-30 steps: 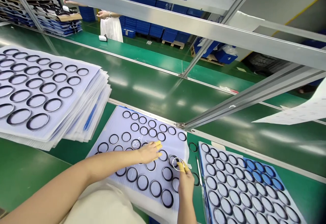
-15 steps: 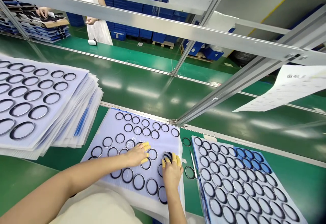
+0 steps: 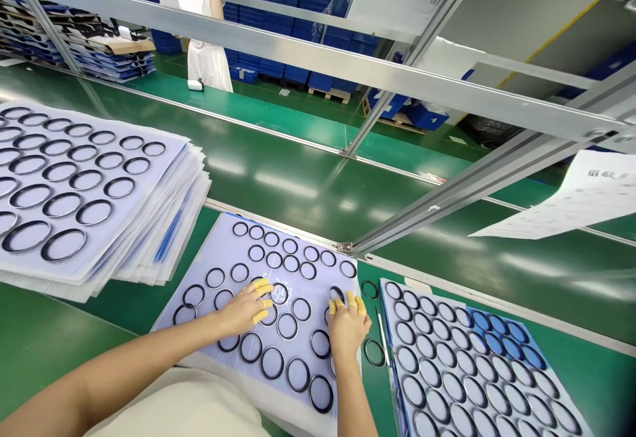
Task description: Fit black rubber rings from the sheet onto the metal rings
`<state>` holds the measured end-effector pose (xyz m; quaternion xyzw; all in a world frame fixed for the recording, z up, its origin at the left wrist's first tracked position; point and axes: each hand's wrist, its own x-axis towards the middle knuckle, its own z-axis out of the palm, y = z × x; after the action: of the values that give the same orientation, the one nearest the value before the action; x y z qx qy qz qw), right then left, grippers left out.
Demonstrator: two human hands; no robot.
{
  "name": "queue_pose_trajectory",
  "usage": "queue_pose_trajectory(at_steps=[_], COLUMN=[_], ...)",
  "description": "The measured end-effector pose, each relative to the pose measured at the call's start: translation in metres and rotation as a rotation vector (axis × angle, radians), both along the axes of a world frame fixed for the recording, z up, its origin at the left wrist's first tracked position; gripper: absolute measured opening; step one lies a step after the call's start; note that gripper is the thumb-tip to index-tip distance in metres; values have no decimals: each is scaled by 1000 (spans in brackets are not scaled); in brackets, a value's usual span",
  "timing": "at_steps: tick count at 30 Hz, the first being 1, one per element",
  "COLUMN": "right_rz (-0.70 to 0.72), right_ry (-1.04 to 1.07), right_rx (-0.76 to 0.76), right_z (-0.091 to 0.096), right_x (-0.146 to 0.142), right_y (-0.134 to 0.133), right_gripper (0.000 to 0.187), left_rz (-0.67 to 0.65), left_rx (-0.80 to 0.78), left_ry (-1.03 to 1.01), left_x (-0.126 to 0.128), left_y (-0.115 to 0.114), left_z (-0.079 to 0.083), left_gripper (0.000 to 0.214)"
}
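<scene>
As our right hand [image 3: 348,324] has carried a ring [image 3: 340,289] toward the far right corner of the white sheet [image 3: 318,290], the ring at that spot is what has changed most. Half a second ago it sat nearer us along the right edge; now it lies just short of the corner ring [image 3: 348,261], apart from it and seemingly tilted. Our yellow-covered fingers bend over its near rim and appear to grip it, though they hide much of the contact. For the work in hand, we judge that this ring is being placed but has not been let go.

Our left hand [image 3: 246,308] has drawn back toward the left edge, uncovering a ring [image 3: 280,304] and a white printed mark [image 3: 289,290]. It is open and palm down, its fingers spread, holding nothing we can see; whether it presses on the sheet we cannot tell. Its retreat suggests to us that it serves to steady the sheet or sort rings there.

Beyond the right edge, a loose ring [image 3: 374,365] lies on the green table [image 3: 370,394] beside a thin pen-like tool [image 3: 382,334], with a ring-covered stack [image 3: 453,388] further right.
</scene>
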<state>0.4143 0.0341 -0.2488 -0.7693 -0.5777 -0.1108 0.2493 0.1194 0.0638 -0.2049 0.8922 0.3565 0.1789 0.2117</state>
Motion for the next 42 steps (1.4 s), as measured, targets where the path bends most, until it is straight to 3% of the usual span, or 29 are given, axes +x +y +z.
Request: queue_pose_trajectory(at_steps=[4,13,17,23,27,30,35,38,42], right_rz=[1,238,434,754,840,774,399,235,185], right_ry=[72,353,420,246,139,83,-8,-65,-94], right_rx=[-1,-60,-106,-217,-287,-308,-330,-378,-454], right_z=[-2,2,13,28,27,25,24,19,7], right_x=[-4,-58,-116,-238,-279,-261,-150,-86,-52], right_y=[8,36,56,89,103,101,89,79,70], right_gripper=[44,52,46,22,14,20,29,18,14], left_rz=[83,358,498,604,590,534,370,277,193], left_rx=[-15,-33,-14,33,61,64,23,0,-9], left_ry=[4,13,3,-18,1,26,96,148,228], left_x=[-25,-82,-107,-141,-153,-149,-107,-72,-44], left_y=[3,22,22,18,22,36,78,102,119], left_z=[2,-2,-7,-11,-6,-2,-6,-17,-33], left_gripper=[23,23,23,25,26,27,20,12,23])
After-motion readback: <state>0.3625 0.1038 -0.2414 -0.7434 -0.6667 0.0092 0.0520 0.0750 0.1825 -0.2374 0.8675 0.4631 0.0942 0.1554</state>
